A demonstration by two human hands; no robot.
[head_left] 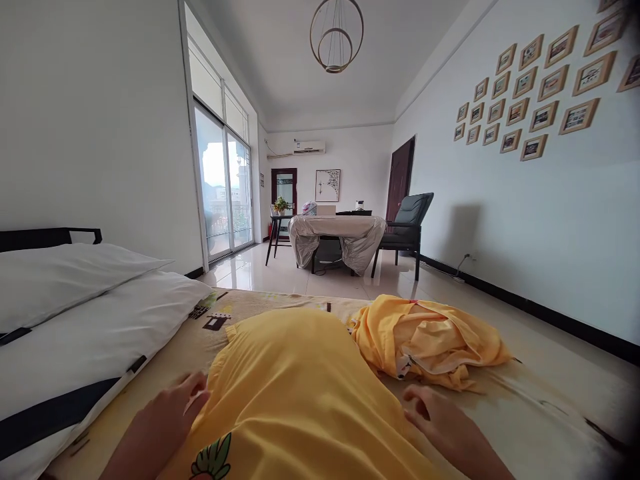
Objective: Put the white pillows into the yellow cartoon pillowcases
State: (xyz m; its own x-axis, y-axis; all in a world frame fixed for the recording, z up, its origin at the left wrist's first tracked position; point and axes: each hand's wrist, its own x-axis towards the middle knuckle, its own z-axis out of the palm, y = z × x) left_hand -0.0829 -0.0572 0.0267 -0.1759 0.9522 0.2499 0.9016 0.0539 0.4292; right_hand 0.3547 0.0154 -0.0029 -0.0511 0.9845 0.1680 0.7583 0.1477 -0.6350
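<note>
A plump yellow pillow [300,373] with a pineapple print low on its left side lies on the bed in front of me. My left hand [173,410] is at its left edge, fingers bent, with a gap between thumb and forefinger. Opposite it, my right hand [440,423] is beside the right edge, its fingers loosely curled and the thumb apart. Nothing shows between the fingers of either hand. Beyond my right hand lies a crumpled heap of yellow cloth [435,333] with a pale inner side.
White pillows [115,300] with black bands lie on the left of the patterned bed sheet [190,333]. Past the bed stand a covered table [337,227], a black chair [407,217] and a plant [281,205]. Framed pictures hang on the right wall.
</note>
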